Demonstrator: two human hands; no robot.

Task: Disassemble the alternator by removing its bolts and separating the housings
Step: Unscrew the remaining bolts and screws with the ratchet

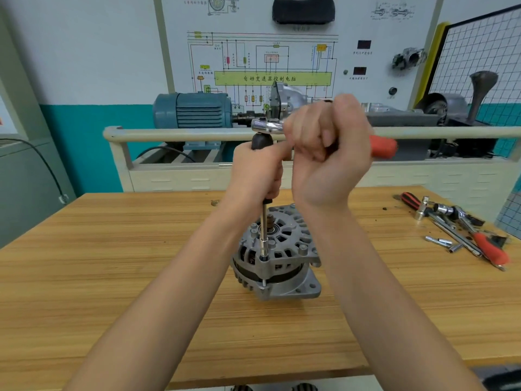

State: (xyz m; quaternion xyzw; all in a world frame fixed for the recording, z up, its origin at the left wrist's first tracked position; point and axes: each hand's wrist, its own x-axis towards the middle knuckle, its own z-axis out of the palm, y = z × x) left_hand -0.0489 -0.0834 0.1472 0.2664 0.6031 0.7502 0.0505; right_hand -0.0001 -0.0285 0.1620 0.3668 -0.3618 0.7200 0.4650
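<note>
Alternator [277, 249] upright mid-desk [112, 263], left hand [258, 172] gripping the vertical extension bar [264, 230] seated on a housing bolt, right hand [329, 153] clenched round the orange-handled ratchet [267, 126].

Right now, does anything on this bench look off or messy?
Nothing looks damaged. The alternator stands upright on the table with both hands on the ratchet and its extension. Only the spare tools lie in a loose heap at the right edge, with dark specks scattered near them.
</note>
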